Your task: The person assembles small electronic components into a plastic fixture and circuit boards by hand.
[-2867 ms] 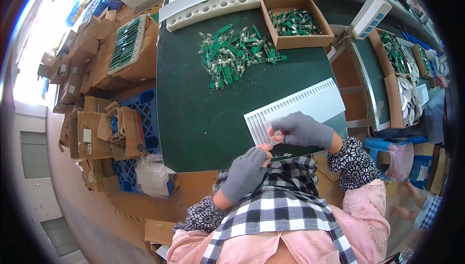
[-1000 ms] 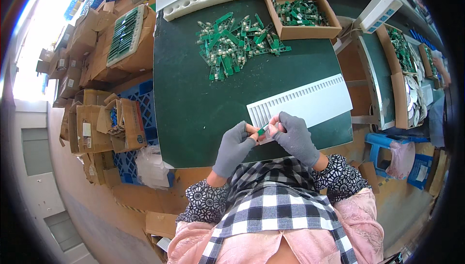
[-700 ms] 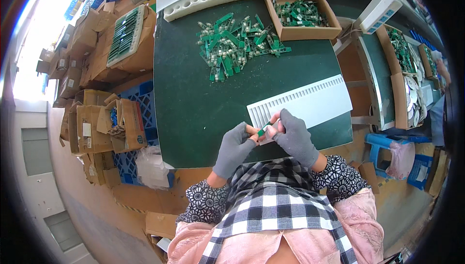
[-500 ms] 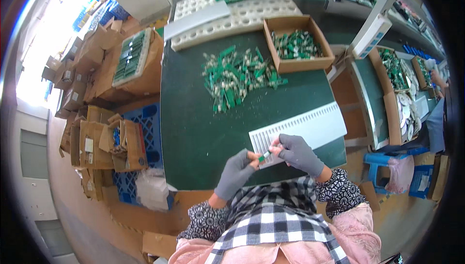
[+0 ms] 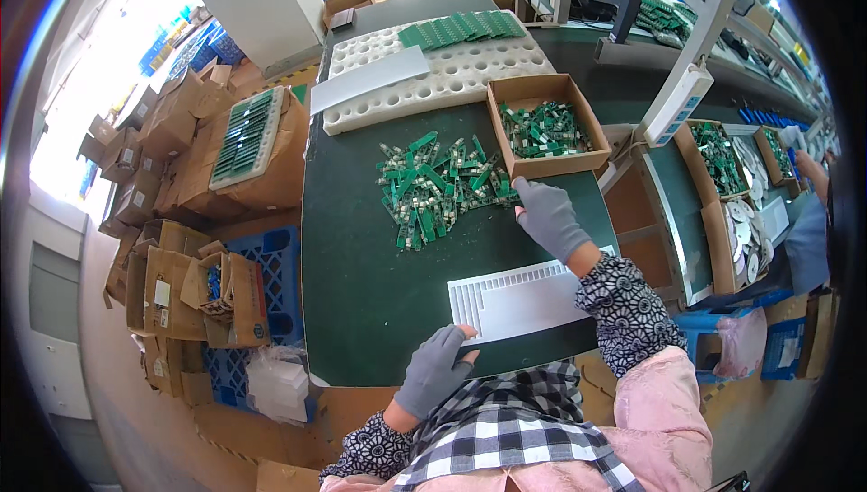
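A white slotted tray (image 5: 533, 309) lies near the table's front edge, its narrow slots along the far and left sides. My left hand (image 5: 437, 371), in a grey glove with bare fingertips, is at the tray's near left corner, a fingertip on it and the thumb apart. Farther off, my right hand (image 5: 554, 219), gloved likewise, reaches to the right end of a loose pile of small green circuit boards (image 5: 438, 187) with metal connectors. Its thumb and forefinger are apart, just below the near edge of a cardboard box (image 5: 555, 167); I see nothing between them.
More small boards (image 5: 545, 129) fill the box. Behind the pile, a white foam tray (image 5: 461, 85) bears green panels (image 5: 462, 29) and a pale strip (image 5: 370, 79). A metal post (image 5: 682, 94) stands right of the table. Cartons (image 5: 172, 289) are stacked at left; another person's hand (image 5: 811, 171) shows far right.
My right hand has gone from the slotted tray forward to the pile beside the box. My left hand has moved slightly left and down; the small green piece between both hands no longer shows.
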A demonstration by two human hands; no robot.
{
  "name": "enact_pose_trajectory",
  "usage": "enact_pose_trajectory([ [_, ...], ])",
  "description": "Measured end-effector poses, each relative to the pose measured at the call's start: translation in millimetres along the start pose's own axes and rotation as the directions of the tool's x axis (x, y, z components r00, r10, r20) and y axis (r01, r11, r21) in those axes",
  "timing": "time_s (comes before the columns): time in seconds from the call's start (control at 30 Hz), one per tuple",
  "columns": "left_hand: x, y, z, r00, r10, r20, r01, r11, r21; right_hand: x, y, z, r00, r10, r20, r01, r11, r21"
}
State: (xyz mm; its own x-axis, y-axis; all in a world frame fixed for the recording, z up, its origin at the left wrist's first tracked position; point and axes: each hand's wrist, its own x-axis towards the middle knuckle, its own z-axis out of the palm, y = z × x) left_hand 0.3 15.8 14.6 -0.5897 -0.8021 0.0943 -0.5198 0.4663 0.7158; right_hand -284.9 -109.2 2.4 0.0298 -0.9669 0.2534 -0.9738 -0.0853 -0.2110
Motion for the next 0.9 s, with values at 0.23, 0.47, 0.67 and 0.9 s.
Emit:
enact_pose_trajectory([
  [0.23, 5, 2, -4, 0.976, -0.195, -0.096, 0.162, 0.949, -0.272, -14, -10, -6, 0.997, -0.061, 0.047, 0.051, 0.979, 0.198],
  [0.47, 51, 36, 1, 0.867, -0.464, 0.181, 0.254, 0.098, -0.962, -85, -66, -24, 0.880, -0.087, 0.466, -0.462, -0.382, 0.800],
  [0.67, 44, 31, 9, 0.844, -0.478, 0.244, 0.284, 0.010, -0.959, -101, -75, -29, 0.888, -0.059, 0.455, -0.446, -0.344, 0.826],
  [0.9, 11, 10, -6, 0.995, 0.002, -0.105, -0.027, 0.971, -0.237, -88, -37, -42, 0.906, 0.003, 0.423, -0.410, 0.256, 0.876],
])
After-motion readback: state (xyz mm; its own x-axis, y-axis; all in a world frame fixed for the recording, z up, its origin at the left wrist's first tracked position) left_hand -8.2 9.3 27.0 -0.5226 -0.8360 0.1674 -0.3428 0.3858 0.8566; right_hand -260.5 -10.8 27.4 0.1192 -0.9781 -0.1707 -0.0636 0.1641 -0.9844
